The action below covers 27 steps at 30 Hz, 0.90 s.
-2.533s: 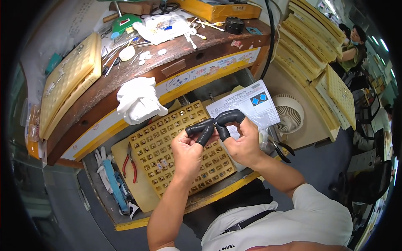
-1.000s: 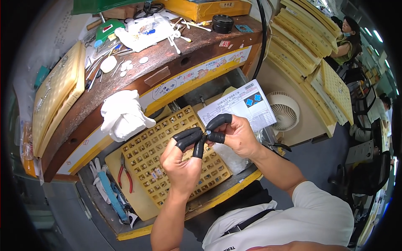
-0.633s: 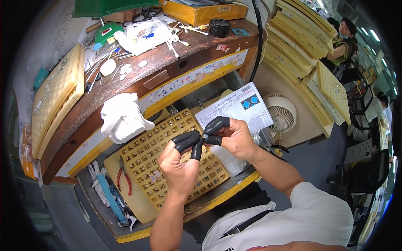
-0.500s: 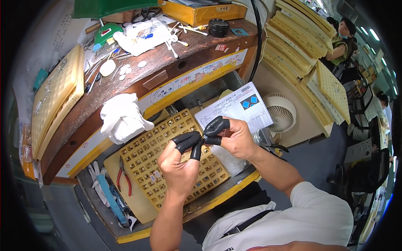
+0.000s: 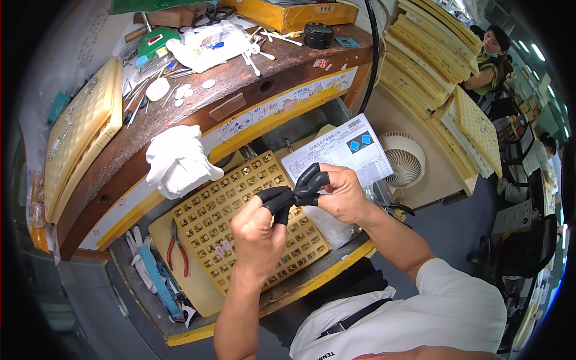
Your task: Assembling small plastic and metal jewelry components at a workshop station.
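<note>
Black finger cots cover the fingertips of both my hands, which meet above a yellow tray (image 5: 211,223) with rows of square compartments. Small metallic pieces sit in many of those compartments. My left hand (image 5: 262,219) is closed in a pinch, its fingertips touching those of my right hand (image 5: 332,191), also pinched. Whatever lies between the fingertips is hidden by the black cots. Behind my right hand lies a printed paper sheet (image 5: 324,153) with a picture of blue flower shapes. A clear plastic bag (image 5: 336,231) rests below that hand.
Red-handled pliers (image 5: 177,252) lie left of the tray in the open drawer. A bunched white cloth (image 5: 180,162) hangs at the bench edge. Tools, swabs and a round black container (image 5: 318,36) crowd the bench top. A white fan (image 5: 402,161) and stacked yellow trays (image 5: 420,66) stand right.
Both hands stay joined at the fingertips, with the fingers slightly shifted and pressed closer. The view has moved a little; the tray and paper look unchanged.
</note>
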Available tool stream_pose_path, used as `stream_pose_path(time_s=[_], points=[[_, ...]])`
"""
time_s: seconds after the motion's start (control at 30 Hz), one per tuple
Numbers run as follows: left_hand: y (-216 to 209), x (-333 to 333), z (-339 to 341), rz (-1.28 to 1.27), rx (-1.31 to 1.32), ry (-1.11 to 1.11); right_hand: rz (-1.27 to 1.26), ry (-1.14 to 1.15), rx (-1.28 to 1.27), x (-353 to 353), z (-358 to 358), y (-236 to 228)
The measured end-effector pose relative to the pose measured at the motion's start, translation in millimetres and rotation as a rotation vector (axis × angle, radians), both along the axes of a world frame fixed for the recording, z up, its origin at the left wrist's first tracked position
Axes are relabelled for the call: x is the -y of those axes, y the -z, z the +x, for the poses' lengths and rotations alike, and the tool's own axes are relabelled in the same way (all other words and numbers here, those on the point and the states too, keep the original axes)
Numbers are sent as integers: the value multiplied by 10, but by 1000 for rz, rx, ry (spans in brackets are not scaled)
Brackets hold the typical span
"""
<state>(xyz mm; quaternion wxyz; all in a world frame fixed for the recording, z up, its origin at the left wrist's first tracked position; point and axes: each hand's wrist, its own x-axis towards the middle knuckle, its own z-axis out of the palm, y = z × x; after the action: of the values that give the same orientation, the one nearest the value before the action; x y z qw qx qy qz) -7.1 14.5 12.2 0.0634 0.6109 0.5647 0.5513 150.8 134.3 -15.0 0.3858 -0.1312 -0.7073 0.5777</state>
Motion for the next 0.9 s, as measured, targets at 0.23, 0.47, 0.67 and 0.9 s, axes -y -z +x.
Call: stream_pose_path(time_s=[0.23, 0.47, 0.67, 0.9], points=[[44, -33, 61, -25, 161, -2, -139, -20, 14, 16, -4, -19], [73, -33, 91, -61, 338, -10, -261, -81, -17, 21, 4, -75], [81, -38, 119, -47, 351, 6, -51, 0, -15, 24, -3, -49], [74, -29, 115, -52, 336, 3, -23, 22, -26, 34, -17, -12]])
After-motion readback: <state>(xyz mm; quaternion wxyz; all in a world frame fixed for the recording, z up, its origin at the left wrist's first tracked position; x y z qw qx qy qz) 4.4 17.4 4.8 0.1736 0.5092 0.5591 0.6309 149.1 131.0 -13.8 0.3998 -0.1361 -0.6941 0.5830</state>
